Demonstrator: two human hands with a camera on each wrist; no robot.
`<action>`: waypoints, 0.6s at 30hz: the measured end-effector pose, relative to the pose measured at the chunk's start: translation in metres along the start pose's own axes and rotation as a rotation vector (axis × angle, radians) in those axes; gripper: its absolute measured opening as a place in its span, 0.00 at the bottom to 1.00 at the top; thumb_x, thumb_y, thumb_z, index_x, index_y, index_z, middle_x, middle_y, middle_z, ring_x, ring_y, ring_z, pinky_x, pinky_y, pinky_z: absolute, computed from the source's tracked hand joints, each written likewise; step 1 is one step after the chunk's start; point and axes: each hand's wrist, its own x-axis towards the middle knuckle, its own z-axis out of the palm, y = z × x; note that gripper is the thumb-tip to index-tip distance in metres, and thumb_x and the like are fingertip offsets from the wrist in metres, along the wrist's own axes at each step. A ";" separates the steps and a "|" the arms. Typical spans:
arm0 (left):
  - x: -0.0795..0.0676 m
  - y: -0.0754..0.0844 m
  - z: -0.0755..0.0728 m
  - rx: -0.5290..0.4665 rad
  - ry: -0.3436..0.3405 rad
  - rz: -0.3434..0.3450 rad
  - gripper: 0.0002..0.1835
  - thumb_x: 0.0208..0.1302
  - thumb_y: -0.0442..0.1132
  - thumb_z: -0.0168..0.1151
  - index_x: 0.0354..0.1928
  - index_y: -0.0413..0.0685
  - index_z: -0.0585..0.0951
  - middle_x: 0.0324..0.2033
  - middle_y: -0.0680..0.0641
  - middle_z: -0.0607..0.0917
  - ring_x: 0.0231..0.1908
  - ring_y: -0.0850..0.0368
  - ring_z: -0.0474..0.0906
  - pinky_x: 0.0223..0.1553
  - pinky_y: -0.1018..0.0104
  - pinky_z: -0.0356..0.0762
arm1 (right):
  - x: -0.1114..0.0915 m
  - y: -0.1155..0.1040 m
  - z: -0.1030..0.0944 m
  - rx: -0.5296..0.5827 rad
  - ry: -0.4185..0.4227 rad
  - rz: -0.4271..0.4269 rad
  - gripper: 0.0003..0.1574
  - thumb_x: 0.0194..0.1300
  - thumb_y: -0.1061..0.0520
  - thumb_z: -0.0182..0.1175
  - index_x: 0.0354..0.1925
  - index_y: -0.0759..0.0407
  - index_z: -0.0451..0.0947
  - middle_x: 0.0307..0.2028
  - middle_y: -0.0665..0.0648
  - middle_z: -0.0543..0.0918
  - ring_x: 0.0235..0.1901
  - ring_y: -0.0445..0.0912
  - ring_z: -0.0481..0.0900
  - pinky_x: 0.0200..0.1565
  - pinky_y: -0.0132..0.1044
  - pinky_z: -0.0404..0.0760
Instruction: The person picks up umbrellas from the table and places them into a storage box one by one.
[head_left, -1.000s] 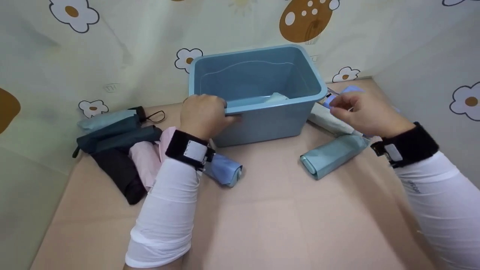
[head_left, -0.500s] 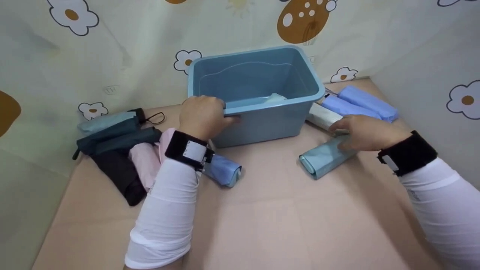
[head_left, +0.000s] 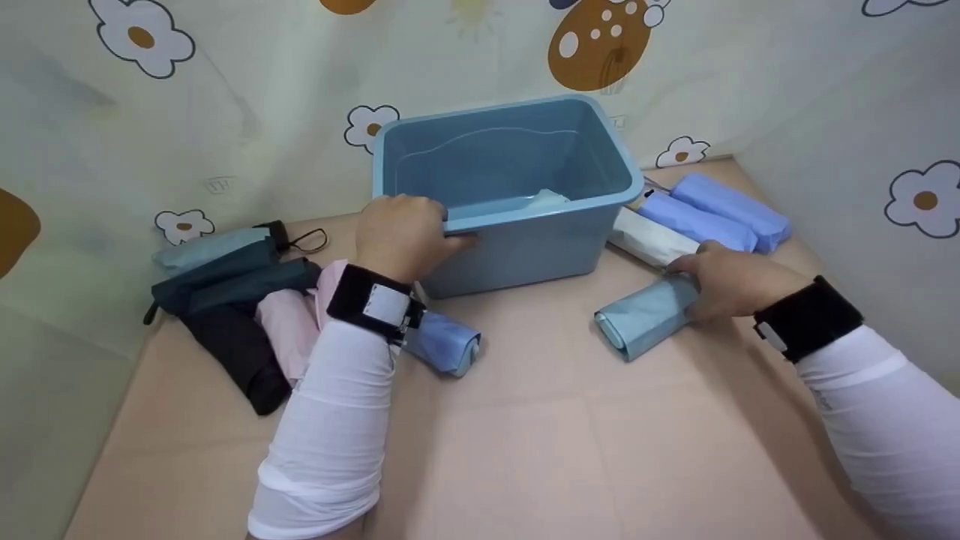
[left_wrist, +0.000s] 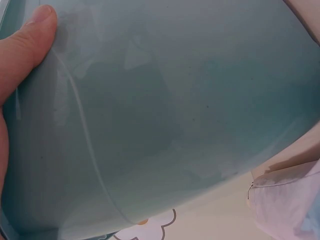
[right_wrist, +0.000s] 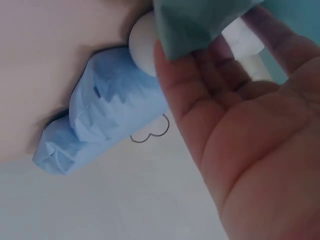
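My left hand (head_left: 401, 236) grips the near rim of a blue-grey plastic bin (head_left: 536, 251) near its left corner. In the left wrist view the thumb (left_wrist: 31, 47) lies against the bin's wall (left_wrist: 165, 115). A pale piece of cloth-like material (head_left: 547, 199) shows inside the bin. On the right, my right hand (head_left: 739, 277) holds the right end of a teal folded umbrella (head_left: 645, 316), which lies on the table. The right wrist view has the fingers of my right hand (right_wrist: 260, 135) around the umbrella's teal fabric (right_wrist: 192, 27); the thumb is partly hidden.
Beyond my right hand lie a white folded umbrella (head_left: 651, 238) and two blue ones (head_left: 697, 220). Left of the bin are dark umbrellas (head_left: 240, 345), a pink one (head_left: 289, 326) and a light teal one (head_left: 214, 247). Another blue one (head_left: 446, 345) lies beside my left forearm.
My right hand has come down and toward me from above the blue umbrellas to the teal umbrella's right end, and now holds it. The left hand stays on the bin's rim.
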 end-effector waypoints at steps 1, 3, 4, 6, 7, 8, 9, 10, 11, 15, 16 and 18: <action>0.000 0.000 0.000 0.000 0.001 0.002 0.34 0.61 0.73 0.67 0.24 0.48 0.83 0.21 0.49 0.83 0.26 0.50 0.76 0.31 0.55 0.71 | -0.001 -0.002 0.002 -0.006 0.004 0.000 0.44 0.51 0.55 0.75 0.68 0.55 0.78 0.54 0.71 0.74 0.40 0.55 0.77 0.41 0.49 0.80; -0.001 -0.001 0.001 0.001 0.008 0.005 0.34 0.61 0.73 0.67 0.23 0.48 0.83 0.21 0.49 0.83 0.26 0.50 0.76 0.31 0.55 0.72 | -0.002 -0.008 0.007 -0.025 0.020 -0.009 0.45 0.50 0.54 0.75 0.68 0.56 0.78 0.53 0.70 0.74 0.38 0.54 0.77 0.40 0.48 0.79; -0.001 -0.001 0.000 0.003 0.011 0.005 0.34 0.61 0.73 0.67 0.23 0.48 0.83 0.21 0.50 0.83 0.26 0.50 0.76 0.31 0.55 0.71 | -0.003 -0.010 0.010 -0.032 0.034 -0.022 0.45 0.49 0.55 0.75 0.67 0.57 0.79 0.51 0.70 0.74 0.37 0.54 0.77 0.39 0.49 0.80; -0.001 -0.001 0.000 0.001 0.013 0.006 0.33 0.61 0.73 0.67 0.24 0.48 0.83 0.21 0.49 0.83 0.26 0.50 0.76 0.30 0.56 0.71 | -0.004 -0.017 0.013 -0.050 0.067 -0.051 0.44 0.47 0.55 0.77 0.65 0.58 0.80 0.50 0.70 0.75 0.38 0.55 0.78 0.41 0.52 0.81; -0.001 -0.001 0.000 0.002 0.014 0.006 0.33 0.61 0.73 0.67 0.23 0.48 0.83 0.20 0.49 0.82 0.26 0.50 0.76 0.30 0.56 0.70 | -0.005 -0.021 0.014 -0.059 0.084 -0.066 0.43 0.47 0.55 0.77 0.64 0.58 0.81 0.49 0.69 0.76 0.39 0.55 0.78 0.42 0.53 0.81; -0.001 -0.001 0.000 0.002 0.016 0.006 0.33 0.61 0.73 0.67 0.23 0.48 0.83 0.20 0.49 0.82 0.25 0.50 0.76 0.30 0.56 0.70 | -0.005 -0.026 0.015 -0.069 0.099 -0.080 0.43 0.47 0.55 0.77 0.64 0.58 0.81 0.49 0.68 0.78 0.41 0.55 0.78 0.43 0.55 0.82; -0.001 -0.001 -0.001 0.002 0.016 0.005 0.33 0.61 0.73 0.67 0.23 0.48 0.83 0.20 0.50 0.82 0.25 0.50 0.76 0.30 0.56 0.69 | -0.006 -0.031 0.016 -0.078 0.115 -0.100 0.42 0.47 0.55 0.77 0.63 0.57 0.82 0.49 0.67 0.79 0.42 0.56 0.78 0.44 0.56 0.82; -0.002 -0.001 -0.001 0.003 0.018 0.004 0.33 0.61 0.73 0.67 0.23 0.48 0.82 0.20 0.50 0.82 0.25 0.50 0.75 0.30 0.56 0.69 | -0.006 -0.037 0.018 -0.078 0.125 -0.122 0.41 0.47 0.55 0.77 0.62 0.57 0.82 0.50 0.66 0.80 0.44 0.56 0.78 0.45 0.57 0.81; -0.001 -0.001 -0.001 0.002 0.020 0.004 0.33 0.61 0.73 0.67 0.23 0.48 0.82 0.20 0.50 0.82 0.25 0.50 0.75 0.30 0.56 0.69 | -0.005 -0.044 0.019 -0.080 0.133 -0.147 0.40 0.48 0.55 0.78 0.62 0.56 0.82 0.50 0.64 0.81 0.46 0.56 0.78 0.47 0.57 0.81; 0.000 -0.001 0.000 0.002 0.026 0.008 0.33 0.60 0.73 0.68 0.23 0.48 0.82 0.20 0.50 0.81 0.26 0.50 0.75 0.32 0.54 0.73 | 0.000 -0.067 0.027 -0.086 0.152 -0.273 0.39 0.50 0.57 0.76 0.63 0.56 0.82 0.52 0.60 0.84 0.50 0.55 0.80 0.54 0.55 0.80; 0.000 -0.001 0.001 0.003 0.025 0.010 0.33 0.60 0.73 0.68 0.23 0.48 0.82 0.20 0.50 0.81 0.26 0.50 0.75 0.32 0.53 0.73 | 0.002 -0.072 0.029 -0.092 0.153 -0.300 0.38 0.51 0.58 0.75 0.63 0.56 0.82 0.51 0.60 0.84 0.51 0.56 0.80 0.55 0.55 0.80; 0.000 0.000 0.001 0.005 0.019 0.013 0.33 0.60 0.73 0.68 0.23 0.48 0.83 0.21 0.50 0.82 0.27 0.49 0.76 0.34 0.52 0.75 | 0.005 -0.080 0.033 -0.115 0.154 -0.331 0.38 0.52 0.61 0.73 0.63 0.57 0.82 0.52 0.60 0.85 0.51 0.57 0.80 0.57 0.56 0.79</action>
